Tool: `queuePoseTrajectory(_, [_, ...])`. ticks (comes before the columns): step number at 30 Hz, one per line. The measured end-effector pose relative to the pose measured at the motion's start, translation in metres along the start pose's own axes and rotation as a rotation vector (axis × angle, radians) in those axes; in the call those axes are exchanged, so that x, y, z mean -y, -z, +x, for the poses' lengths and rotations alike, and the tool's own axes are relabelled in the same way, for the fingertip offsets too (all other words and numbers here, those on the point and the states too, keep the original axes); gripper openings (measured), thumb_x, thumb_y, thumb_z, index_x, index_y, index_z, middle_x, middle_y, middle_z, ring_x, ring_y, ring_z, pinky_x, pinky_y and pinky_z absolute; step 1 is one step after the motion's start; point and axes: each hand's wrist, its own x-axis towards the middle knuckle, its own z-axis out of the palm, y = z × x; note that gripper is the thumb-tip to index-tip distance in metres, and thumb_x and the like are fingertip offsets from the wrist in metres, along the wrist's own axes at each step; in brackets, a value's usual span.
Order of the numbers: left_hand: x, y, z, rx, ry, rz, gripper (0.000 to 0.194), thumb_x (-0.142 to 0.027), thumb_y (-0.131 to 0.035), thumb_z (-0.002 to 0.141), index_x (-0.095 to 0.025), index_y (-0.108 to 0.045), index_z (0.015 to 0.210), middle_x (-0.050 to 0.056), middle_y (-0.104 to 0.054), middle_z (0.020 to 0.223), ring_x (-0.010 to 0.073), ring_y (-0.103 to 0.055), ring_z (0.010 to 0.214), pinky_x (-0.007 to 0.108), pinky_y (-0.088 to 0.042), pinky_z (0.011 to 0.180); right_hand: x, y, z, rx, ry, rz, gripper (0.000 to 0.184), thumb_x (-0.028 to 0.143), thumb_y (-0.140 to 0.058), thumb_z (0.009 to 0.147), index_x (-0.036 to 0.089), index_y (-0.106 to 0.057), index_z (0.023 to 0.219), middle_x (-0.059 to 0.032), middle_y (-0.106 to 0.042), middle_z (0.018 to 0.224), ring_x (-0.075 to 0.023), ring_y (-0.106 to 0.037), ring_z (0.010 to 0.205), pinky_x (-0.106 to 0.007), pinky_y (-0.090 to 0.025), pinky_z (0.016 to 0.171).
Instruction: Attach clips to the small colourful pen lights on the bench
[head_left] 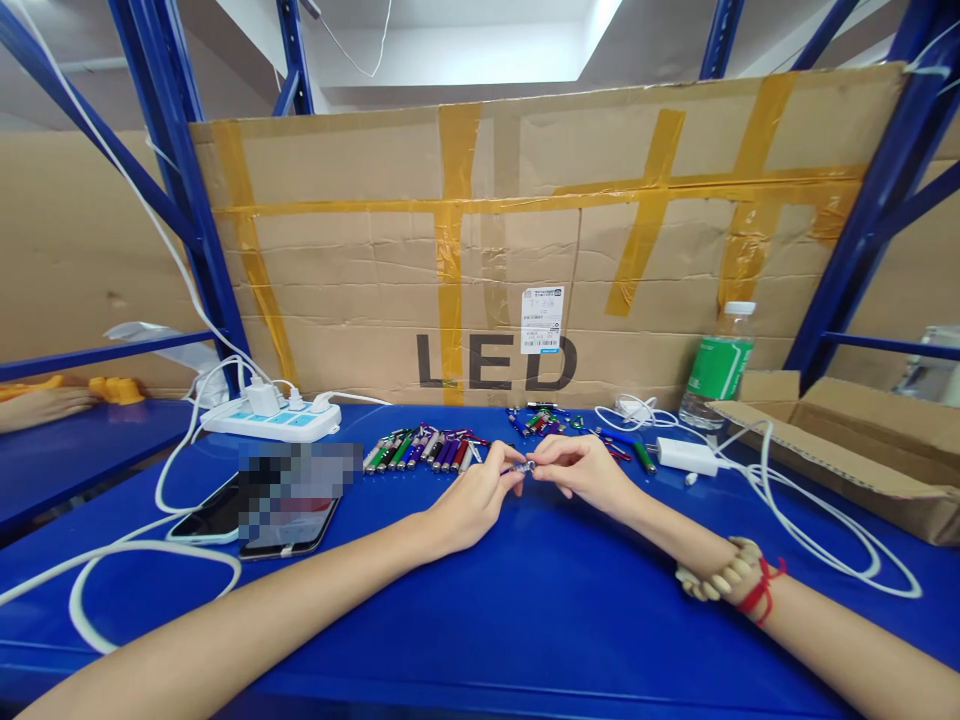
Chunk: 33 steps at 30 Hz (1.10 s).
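My left hand (480,490) and my right hand (581,475) meet above the blue table, fingertips pinched together. Between them is a small shiny silvery piece (529,467), gripped from both sides; the fingers cover much of it, so its exact kind cannot be made out. Just behind my left hand lies a row of slim metallic tubes (420,450) in green, purple, red, black and silver, shaped like keychain penlights. Beyond my right hand is a loose pile of small coloured metal parts (538,420). A green tube (645,457) rests to the right of that hand.
Two phones (300,530) and a white power strip (274,420) are at left, with looping cables. A white charger (686,456), a bottle (720,365) and an open cardboard box (847,450) stand at right. Taped cardboard (360,270) closes the back. Another person's hand (45,403) shows far left.
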Motion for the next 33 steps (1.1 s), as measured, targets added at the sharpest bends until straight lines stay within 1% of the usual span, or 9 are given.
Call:
queuePoseTrajectory(5, [-0.0004, 0.0, -0.0024, 0.019, -0.02, 0.006, 0.009, -0.023, -0.03, 0.09, -0.019, -0.037, 0.094, 0.005, -0.06, 0.086, 0.0166, -0.058, 0.085, 0.031, -0.043, 0.078, 0.003, -0.0007, -0.0018, 0.041, 0.016, 0.006, 0.02, 0.031, -0.077, 0.051, 0.015, -0.067, 0.054, -0.0011, -0.056, 0.068, -0.0032, -0.044, 0.041, -0.018, -0.038, 0.033])
queuePoseTrajectory(11, [-0.0009, 0.0001, -0.004, 0.05, -0.031, 0.02, 0.007, -0.023, -0.032, 0.089, -0.02, -0.038, 0.09, 0.004, -0.06, 0.089, 0.0166, -0.059, 0.084, 0.028, -0.045, 0.074, 0.0022, -0.0021, -0.0039, 0.064, 0.01, -0.01, 0.019, 0.03, -0.078, 0.051, 0.015, -0.066, 0.052, -0.0002, -0.055, 0.065, -0.0037, -0.044, 0.041, -0.018, -0.038, 0.033])
queuePoseTrajectory(18, [-0.0001, -0.0007, -0.004, -0.006, -0.063, 0.095, 0.005, -0.021, -0.037, 0.087, -0.021, -0.041, 0.083, 0.003, -0.061, 0.087, 0.0172, -0.06, 0.081, 0.026, -0.045, 0.068, -0.0007, -0.0039, -0.0041, 0.057, -0.023, -0.004, 0.03, 0.035, -0.078, 0.049, 0.013, -0.057, 0.047, 0.0014, -0.053, 0.06, -0.0037, -0.043, 0.04, -0.017, -0.036, 0.033])
queuePoseTrajectory(25, [-0.0016, -0.0003, -0.0031, -0.077, -0.066, 0.152, 0.01, -0.022, -0.038, 0.088, -0.02, -0.046, 0.082, 0.004, -0.063, 0.088, 0.017, -0.06, 0.08, 0.027, -0.045, 0.069, -0.0004, -0.0069, -0.0032, 0.021, -0.084, -0.028, 0.038, 0.042, -0.076, 0.047, 0.013, -0.052, 0.048, 0.0031, -0.051, 0.056, -0.0036, -0.043, 0.038, -0.017, -0.035, 0.035])
queuePoseTrajectory(29, [0.0002, -0.0014, -0.0021, -0.115, -0.06, 0.155, 0.01, -0.023, -0.04, 0.087, -0.019, -0.048, 0.083, 0.004, -0.063, 0.089, 0.0166, -0.059, 0.081, 0.027, -0.045, 0.071, 0.0011, -0.0082, -0.0029, 0.004, -0.124, -0.052, 0.039, 0.043, -0.076, 0.045, 0.013, -0.052, 0.048, 0.003, -0.052, 0.055, -0.0039, -0.043, 0.038, -0.018, -0.034, 0.035])
queuePoseTrajectory(33, [0.0025, -0.0023, -0.0013, -0.153, -0.084, 0.142, 0.008, -0.022, -0.042, 0.086, -0.019, -0.049, 0.085, 0.002, -0.062, 0.088, 0.0157, -0.059, 0.081, 0.026, -0.045, 0.073, -0.0005, -0.0078, -0.0029, 0.003, -0.141, -0.056, 0.037, 0.041, -0.076, 0.047, 0.013, -0.052, 0.051, 0.0031, -0.053, 0.055, -0.0038, -0.043, 0.04, -0.018, -0.033, 0.037])
